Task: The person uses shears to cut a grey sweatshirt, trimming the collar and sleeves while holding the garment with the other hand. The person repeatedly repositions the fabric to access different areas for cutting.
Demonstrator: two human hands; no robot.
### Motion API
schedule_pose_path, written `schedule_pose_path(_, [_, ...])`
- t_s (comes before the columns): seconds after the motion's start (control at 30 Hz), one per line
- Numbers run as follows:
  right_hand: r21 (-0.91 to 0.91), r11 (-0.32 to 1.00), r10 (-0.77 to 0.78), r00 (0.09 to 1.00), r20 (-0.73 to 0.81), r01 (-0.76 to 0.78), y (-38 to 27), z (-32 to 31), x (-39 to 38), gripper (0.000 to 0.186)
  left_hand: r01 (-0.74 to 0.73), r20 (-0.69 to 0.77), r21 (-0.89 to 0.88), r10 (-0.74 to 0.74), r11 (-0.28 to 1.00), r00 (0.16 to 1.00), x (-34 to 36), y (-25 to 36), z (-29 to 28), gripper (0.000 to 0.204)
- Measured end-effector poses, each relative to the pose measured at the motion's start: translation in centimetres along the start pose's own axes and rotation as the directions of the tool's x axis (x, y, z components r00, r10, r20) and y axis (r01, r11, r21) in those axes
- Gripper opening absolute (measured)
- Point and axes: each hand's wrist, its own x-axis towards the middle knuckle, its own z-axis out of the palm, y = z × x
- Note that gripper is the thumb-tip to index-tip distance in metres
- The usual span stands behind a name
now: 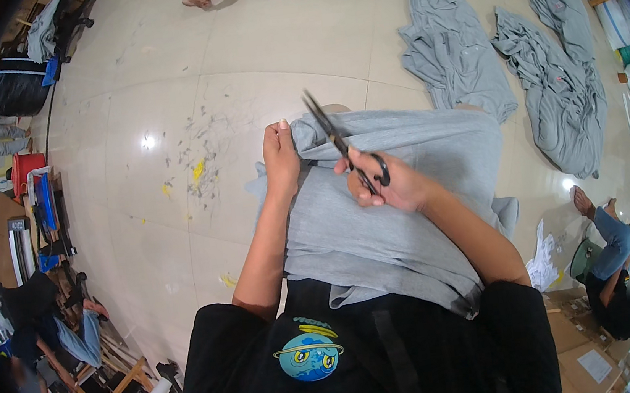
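Observation:
Grey knit fabric lies draped over my lap, folded in layers. At its upper left edge my left hand is closed on the cloth, thumb pointing up. My right hand holds a pair of black-handled scissors with fingers through the loops. The scissor blades point up and to the left, above the fabric's far edge and a little right of my left hand. They are somewhat blurred, so I cannot tell how far apart they are.
Small grey scraps and yellow bits litter the tiled floor to the left. Long piles of grey garments lie ahead and to the right. A seated person is at the right, near cardboard boxes; another person sits at left.

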Motion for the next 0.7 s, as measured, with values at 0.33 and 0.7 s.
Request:
schedule_pose_path(0.33, [0.072, 0.982, 0.165, 0.975, 0.146, -0.177, 0.9, 0.2, -0.2, 0.059, -0.013, -0.118, 0.032, 0.016, 0.999, 0.993, 0.5, -0.4, 0.4, 0.037])
schedule_pose_path(0.7, [0.128, 0.966, 0.193, 0.957, 0.216, -0.223, 1.5, -0.2, 0.4, 0.064, -0.066, -0.154, 0.080, 0.077, 0.995, 0.985, 0.1, 0.2, 0.3, 0.034])
